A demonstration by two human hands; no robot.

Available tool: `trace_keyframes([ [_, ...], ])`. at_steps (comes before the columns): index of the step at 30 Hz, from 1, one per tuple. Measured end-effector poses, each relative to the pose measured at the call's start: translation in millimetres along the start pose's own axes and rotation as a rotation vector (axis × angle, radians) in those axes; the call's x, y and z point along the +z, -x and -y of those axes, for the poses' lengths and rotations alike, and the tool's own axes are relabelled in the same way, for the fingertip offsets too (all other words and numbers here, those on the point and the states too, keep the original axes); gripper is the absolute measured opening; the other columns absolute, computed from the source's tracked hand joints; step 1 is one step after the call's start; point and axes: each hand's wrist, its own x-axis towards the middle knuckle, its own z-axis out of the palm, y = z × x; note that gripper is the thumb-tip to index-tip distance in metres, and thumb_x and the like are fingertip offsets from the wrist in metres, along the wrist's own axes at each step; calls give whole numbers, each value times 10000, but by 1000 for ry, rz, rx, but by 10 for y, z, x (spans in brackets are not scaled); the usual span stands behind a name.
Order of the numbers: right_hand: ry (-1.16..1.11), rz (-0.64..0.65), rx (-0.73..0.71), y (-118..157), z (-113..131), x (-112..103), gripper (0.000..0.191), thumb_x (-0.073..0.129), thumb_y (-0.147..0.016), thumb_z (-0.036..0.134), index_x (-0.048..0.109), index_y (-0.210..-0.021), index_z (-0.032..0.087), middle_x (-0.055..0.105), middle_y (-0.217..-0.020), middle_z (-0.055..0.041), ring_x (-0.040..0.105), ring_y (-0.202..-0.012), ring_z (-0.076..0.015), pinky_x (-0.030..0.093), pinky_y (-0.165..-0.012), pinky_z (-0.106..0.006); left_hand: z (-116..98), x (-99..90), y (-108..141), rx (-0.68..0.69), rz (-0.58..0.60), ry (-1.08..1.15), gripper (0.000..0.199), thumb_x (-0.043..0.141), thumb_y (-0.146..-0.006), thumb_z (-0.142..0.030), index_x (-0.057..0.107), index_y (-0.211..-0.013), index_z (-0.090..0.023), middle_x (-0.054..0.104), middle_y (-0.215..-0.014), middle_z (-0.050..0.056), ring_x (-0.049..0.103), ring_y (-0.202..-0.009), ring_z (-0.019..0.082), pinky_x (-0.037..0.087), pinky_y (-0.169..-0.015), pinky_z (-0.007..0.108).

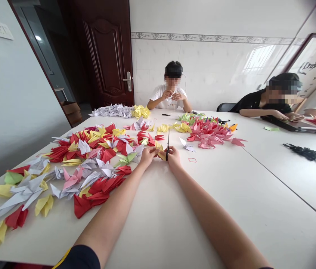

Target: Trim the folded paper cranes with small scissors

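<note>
My left hand (148, 154) pinches a small yellow paper crane (162, 154) above the middle of the table. Close against it, my right hand (174, 156) grips a pair of dark scissors (168, 141), blades pointing up and away from me. Fingers hide part of the crane and the scissor handles. To the left spreads a big pile of folded paper cranes (107, 154) in red, yellow, white, pink and green. One white paper crane (187, 145) lies alone just right of the scissors.
Pink cranes (210, 131) lie heaped at the right, with white cranes (113, 110) at the far left. A person (173, 91) sits opposite, hands raised; another person (270, 97) leans over the right side. Black cords (312, 153) rest on the white table (231, 194).
</note>
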Motion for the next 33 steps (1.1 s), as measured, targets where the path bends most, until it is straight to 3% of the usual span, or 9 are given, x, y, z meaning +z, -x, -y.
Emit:
trace_keyframes([
  [4,132,-77,-73,0,-2,11,398,815,-519,324,510,-753,224,592,-720,35,564,-616,-139,469,-522,-249,15,-25,-24,-29,-58,-18,464,824,-573,-552,758,-813,-160,707,-755,51,589,-658,140,486,-632,258],
  [10,20,3,-24,16,15,16,443,836,-509,357,490,-754,228,592,-745,28,600,-665,-167,522,-566,-296,54,-40,-44,-25,-73,-38,415,817,-593,-507,756,-796,-151,712,-770,56,589,-649,140,490,-641,269],
  [15,65,-11,-88,-16,-51,18,431,824,-505,332,467,-724,234,550,-694,49,538,-623,-140,487,-560,-276,83,-15,-45,-1,-59,-62,409,776,-662,-511,746,-871,-161,714,-863,72,644,-711,183,538,-685,309],
  [20,115,-64,-118,-36,-85,7,404,796,-493,277,469,-725,230,524,-711,55,494,-646,-125,446,-576,-243,22,-17,-15,167,-266,-178,367,732,-729,-510,734,-890,-181,693,-986,94,644,-817,191,517,-742,296],
  [24,140,-20,-159,-25,-68,16,392,777,-509,285,459,-733,235,532,-733,49,505,-684,-134,447,-604,-243,-58,-29,18,237,-328,-248,286,716,-755,-468,720,-800,-186,702,-867,73,632,-797,191,483,-774,300],
  [33,218,-32,-225,-12,-63,40,365,770,-531,304,495,-765,244,585,-779,25,529,-722,-150,460,-672,-270,-76,-36,15,166,-339,-204,356,674,-740,-498,612,-570,-192,592,-590,3,524,-613,143,394,-631,269],
])
